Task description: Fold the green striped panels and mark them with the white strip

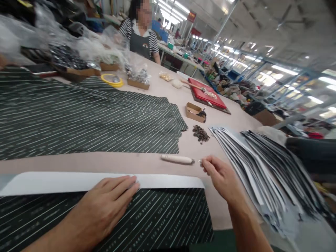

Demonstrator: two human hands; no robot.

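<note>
My left hand [107, 204] lies flat with its fingers stretched out, across a long white strip [168, 181] and the dark striped, lettered fabric [178, 217] along the strip's lower edge. Over the table to the right, my right hand [219, 175] is closed in a pinch. A tiny pale, shiny bit shows at its fingertips, too small to name. Just left of those fingertips rests a slim tool with a whitish handle [177, 159] and a dark tip. Behind it is a small heap of dark brown pieces [201, 134].
More striped fabric [91, 122] spreads over the left of the table. Bundled black and white strips [262, 168] lie at right. Farther back are a small cardboard box [195, 112], a red board [208, 94], a yellow ring [112, 80] and plastic bags [99, 42]. A person [143, 38] stands opposite.
</note>
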